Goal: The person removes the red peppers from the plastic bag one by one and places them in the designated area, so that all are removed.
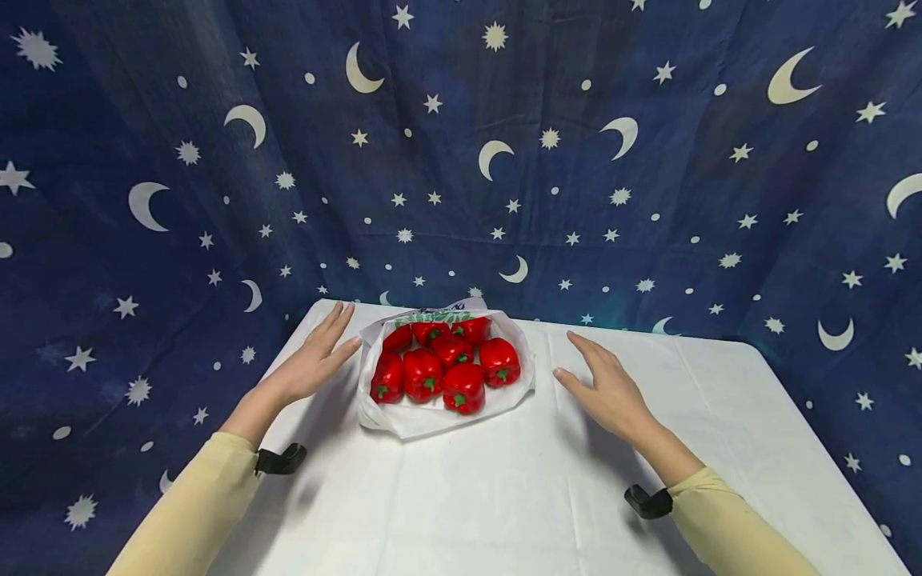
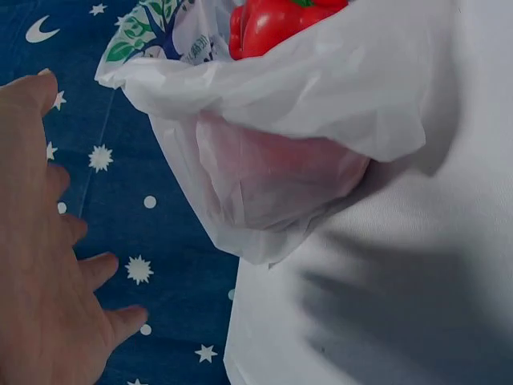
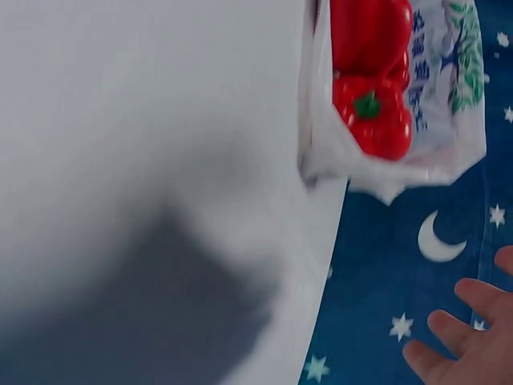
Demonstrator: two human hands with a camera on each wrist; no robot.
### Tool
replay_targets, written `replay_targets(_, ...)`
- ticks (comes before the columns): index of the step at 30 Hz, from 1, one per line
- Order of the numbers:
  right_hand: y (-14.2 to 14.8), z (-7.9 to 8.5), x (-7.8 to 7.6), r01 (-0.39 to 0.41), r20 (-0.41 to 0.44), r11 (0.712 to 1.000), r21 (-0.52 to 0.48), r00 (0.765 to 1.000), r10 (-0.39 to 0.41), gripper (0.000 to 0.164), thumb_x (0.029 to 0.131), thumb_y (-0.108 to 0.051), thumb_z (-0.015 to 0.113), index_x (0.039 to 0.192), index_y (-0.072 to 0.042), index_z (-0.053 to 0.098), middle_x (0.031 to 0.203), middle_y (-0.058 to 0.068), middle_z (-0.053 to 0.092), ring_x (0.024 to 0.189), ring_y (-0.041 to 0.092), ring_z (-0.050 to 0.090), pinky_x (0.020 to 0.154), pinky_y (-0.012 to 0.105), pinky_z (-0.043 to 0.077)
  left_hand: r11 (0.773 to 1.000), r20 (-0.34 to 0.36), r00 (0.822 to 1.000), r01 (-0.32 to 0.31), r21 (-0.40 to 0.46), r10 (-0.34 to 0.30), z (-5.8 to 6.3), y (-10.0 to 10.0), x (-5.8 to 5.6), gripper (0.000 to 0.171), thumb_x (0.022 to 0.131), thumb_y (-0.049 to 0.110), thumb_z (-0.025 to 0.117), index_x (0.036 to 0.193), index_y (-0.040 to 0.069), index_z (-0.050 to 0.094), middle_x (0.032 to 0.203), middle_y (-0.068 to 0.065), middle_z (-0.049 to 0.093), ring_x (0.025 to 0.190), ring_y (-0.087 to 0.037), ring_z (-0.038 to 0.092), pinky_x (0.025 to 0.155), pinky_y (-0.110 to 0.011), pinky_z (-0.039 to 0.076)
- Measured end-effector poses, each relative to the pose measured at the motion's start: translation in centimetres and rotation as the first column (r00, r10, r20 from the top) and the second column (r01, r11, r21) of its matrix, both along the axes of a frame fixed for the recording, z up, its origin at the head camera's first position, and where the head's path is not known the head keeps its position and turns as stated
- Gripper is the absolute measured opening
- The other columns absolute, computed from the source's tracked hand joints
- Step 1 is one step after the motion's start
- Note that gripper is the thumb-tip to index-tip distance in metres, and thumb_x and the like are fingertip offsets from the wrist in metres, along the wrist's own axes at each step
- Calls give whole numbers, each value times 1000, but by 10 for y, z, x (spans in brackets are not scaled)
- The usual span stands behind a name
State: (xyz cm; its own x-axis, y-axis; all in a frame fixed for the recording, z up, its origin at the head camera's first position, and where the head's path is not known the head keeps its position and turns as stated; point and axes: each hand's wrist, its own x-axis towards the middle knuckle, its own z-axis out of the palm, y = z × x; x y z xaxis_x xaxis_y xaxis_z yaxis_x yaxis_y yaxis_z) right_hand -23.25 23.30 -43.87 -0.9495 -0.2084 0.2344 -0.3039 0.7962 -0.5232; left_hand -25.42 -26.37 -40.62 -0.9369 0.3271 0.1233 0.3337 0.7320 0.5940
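Note:
A white plastic bag [image 1: 439, 419] lies open on the table, its mouth spread to show several red bell peppers [image 1: 463, 389] with green stems. Green and blue print marks the bag's far side. To the left of it my left hand [image 1: 310, 364] hovers with fingers extended, holding nothing. My right hand [image 1: 612, 392] is held out on the other side, apart from the bag, its fingers loosely straight. In the left wrist view a pepper [image 2: 288, 26] shows above the folded rim, and others press faintly through the plastic. The right wrist view shows a pepper [image 3: 375, 116] near the bag's edge.
A white cloth covers the table [image 1: 475, 512], and both arms cast shadows on it. Behind and around the sides hangs a dark blue curtain [image 1: 446, 160] with moons and stars. The bag sits close to the table's far edge. A black strap [image 1: 281, 459] circles each wrist.

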Motion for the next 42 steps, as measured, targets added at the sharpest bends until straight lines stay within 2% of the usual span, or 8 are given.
replay_targets(5,-22,-2,2,-47,63,997,-65,997,51,81,96,-60,59,162,-22,32,161,14,37,146,38,33,111,66,30,991,26,998,46,126,-49,0,5,1,74,106,42,51,167,24,12,171,-9,1,155,-36,3,116,-67,15)
replay_targets(9,-37,-2,5,-74,114,984,-164,989,94,78,95,-52,66,161,-23,36,159,11,40,141,38,42,108,63,36,976,28,995,89,197,-97,-3,9,1,72,105,37,57,166,25,19,171,-9,9,152,-41,19,112,-65,28)
replay_targets(15,-58,-10,5,-106,204,943,-314,963,176,74,96,-37,70,159,-14,38,156,12,44,137,36,46,106,55,43,958,72,985,131,256,-154,-7,10,4,68,102,30,63,162,23,33,170,-8,15,148,-40,31,108,-57,39)
replay_targets(20,-74,-19,6,-71,303,915,-397,931,203,72,95,-33,72,157,-13,40,148,15,52,132,37,52,103,51,47,951,86,977,169,261,-197,-8,11,5,63,100,24,68,158,22,44,168,-9,21,151,-35,25,107,-59,40)
replay_targets(25,-85,-24,8,-24,376,882,-471,899,226,69,95,-30,73,154,-10,44,140,17,56,122,33,58,92,47,55,944,87,967,213,253,-241,-12,14,2,60,99,15,69,155,19,49,168,-7,24,150,-33,29,103,-52,46)
replay_targets(31,-96,-27,8,22,424,845,-535,871,246,66,95,-29,72,151,-6,46,137,17,59,111,28,62,88,45,57,951,74,968,221,217,-242,-10,20,4,57,98,4,65,152,13,52,167,-7,26,148,-32,32,98,-46,51)
replay_targets(35,-101,-28,5,32,431,832,-554,866,253,66,95,-26,72,151,-4,46,138,20,57,114,30,61,87,44,57,956,61,970,218,198,-234,-10,22,1,58,97,-1,60,152,17,53,167,-4,28,146,-31,36,94,-38,53)
replay_targets(42,-113,-24,2,75,464,826,-559,854,236,65,92,-21,75,148,-2,48,142,21,54,123,34,57,83,42,58,953,53,970,224,206,-239,-8,21,-1,62,94,-9,57,149,20,57,166,0,30,133,-28,44,64,-24,46)
